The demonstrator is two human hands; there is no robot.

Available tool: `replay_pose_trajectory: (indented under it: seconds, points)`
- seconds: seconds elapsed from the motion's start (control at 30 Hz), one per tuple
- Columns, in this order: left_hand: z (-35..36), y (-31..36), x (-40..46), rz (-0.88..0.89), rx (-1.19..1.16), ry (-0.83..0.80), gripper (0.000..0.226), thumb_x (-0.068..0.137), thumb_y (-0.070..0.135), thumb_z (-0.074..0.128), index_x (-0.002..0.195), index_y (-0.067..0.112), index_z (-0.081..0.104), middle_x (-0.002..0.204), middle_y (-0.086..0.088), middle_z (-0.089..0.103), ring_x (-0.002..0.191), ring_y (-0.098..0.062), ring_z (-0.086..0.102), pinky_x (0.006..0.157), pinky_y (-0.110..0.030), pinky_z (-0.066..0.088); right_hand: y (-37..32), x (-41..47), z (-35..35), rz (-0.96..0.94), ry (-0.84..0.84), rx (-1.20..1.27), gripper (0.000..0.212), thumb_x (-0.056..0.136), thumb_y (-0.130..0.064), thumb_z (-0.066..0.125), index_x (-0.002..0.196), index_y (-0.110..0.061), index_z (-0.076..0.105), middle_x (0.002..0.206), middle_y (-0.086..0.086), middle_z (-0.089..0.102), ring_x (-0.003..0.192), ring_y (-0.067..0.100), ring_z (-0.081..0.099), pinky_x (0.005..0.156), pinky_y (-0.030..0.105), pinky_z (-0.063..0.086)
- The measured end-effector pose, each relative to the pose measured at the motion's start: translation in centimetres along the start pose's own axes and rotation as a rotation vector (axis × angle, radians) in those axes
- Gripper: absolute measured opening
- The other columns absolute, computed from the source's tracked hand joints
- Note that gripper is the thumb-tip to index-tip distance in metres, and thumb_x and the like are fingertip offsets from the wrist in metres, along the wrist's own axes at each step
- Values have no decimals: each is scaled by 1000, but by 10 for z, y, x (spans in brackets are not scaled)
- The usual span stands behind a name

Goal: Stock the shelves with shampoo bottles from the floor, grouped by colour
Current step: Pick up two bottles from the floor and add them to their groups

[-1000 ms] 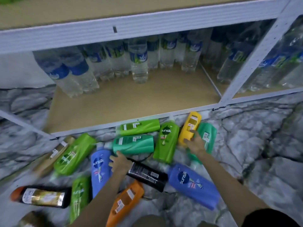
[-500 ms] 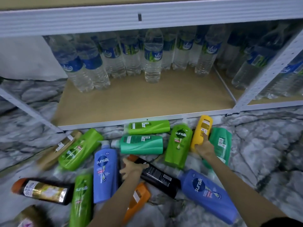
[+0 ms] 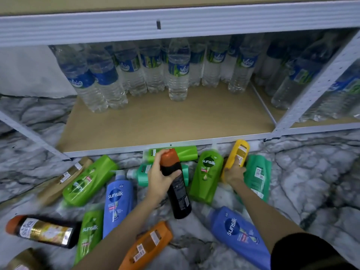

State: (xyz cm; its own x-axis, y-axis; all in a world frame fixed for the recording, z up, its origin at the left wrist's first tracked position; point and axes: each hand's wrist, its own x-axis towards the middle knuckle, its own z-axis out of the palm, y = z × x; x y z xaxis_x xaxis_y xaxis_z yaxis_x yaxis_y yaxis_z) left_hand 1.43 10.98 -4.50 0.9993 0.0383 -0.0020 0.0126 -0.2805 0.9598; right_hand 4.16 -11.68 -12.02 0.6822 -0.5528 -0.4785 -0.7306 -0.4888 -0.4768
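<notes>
My left hand grips a black shampoo bottle with an orange cap near its top and holds it up off the floor, cap toward the shelf. My right hand is closed on the lower end of a yellow bottle that still lies on the floor. Around them lie several bottles: green, blue, a second blue, orange, teal and another black one. The bottom shelf board is bare at the front.
Several water bottles stand along the back of the bottom shelf and in the right bay. A white upright post divides the bays. A shelf beam runs overhead. The floor is grey marble.
My left hand closed on the black bottle and lifted it from the floor toward the shelf. My right hand wrapped around the yellow bottle's end. The view moved closer.
</notes>
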Motion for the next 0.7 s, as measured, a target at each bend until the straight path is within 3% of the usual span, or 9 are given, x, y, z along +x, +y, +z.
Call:
replay_pose_trajectory:
  seconds: [0.1, 0.27, 0.37, 0.47, 0.57, 0.7]
  points:
    - [0, 13, 20, 53, -7, -27, 62, 63, -11, 75, 112, 14, 47, 100, 19, 52, 84, 18, 51, 75, 3, 36, 0, 6, 3, 47, 20, 40, 75, 93, -20, 52, 148, -28, 2, 138, 30, 28, 120, 43, 40, 99, 45, 34]
    - [-2, 23, 39, 88, 16, -99, 59, 68, -6, 74, 111, 23, 45, 100, 16, 55, 82, 16, 52, 75, -2, 39, 4, 15, -4, 43, -56, 32, 99, 80, -23, 71, 147, -36, 0, 139, 27, 34, 127, 40, 35, 101, 41, 32]
    - [-4, 26, 45, 110, 17, -75, 58, 71, -2, 74, 111, 29, 44, 98, 16, 57, 80, 13, 53, 76, -5, 41, 12, 18, -3, -19, -44, 195, 96, 79, -18, 72, 148, -33, 7, 142, 23, 36, 130, 40, 32, 108, 43, 29]
    - [-1, 28, 50, 125, 7, -69, 55, 76, 5, 72, 111, 34, 43, 98, 17, 57, 80, 10, 54, 78, -14, 45, 17, 24, -9, -117, -77, 261, 91, 81, -15, 70, 147, -29, 10, 137, 14, 48, 125, 35, 45, 105, 43, 36]
    - [7, 33, 50, 140, 20, -111, 51, 80, 11, 69, 108, 42, 41, 100, 17, 56, 83, 2, 56, 81, -27, 48, 20, 29, -20, -145, -152, 306, 88, 78, -12, 72, 144, -35, 19, 135, 13, 51, 121, 31, 50, 104, 45, 39]
    - [20, 59, 48, 147, 12, -145, 51, 82, 12, 67, 108, 48, 42, 104, 11, 57, 89, -8, 56, 85, -35, 49, 15, 6, -43, -232, -135, 295, 85, 76, -15, 75, 138, -45, 26, 129, 5, 56, 116, 29, 54, 98, 48, 44]
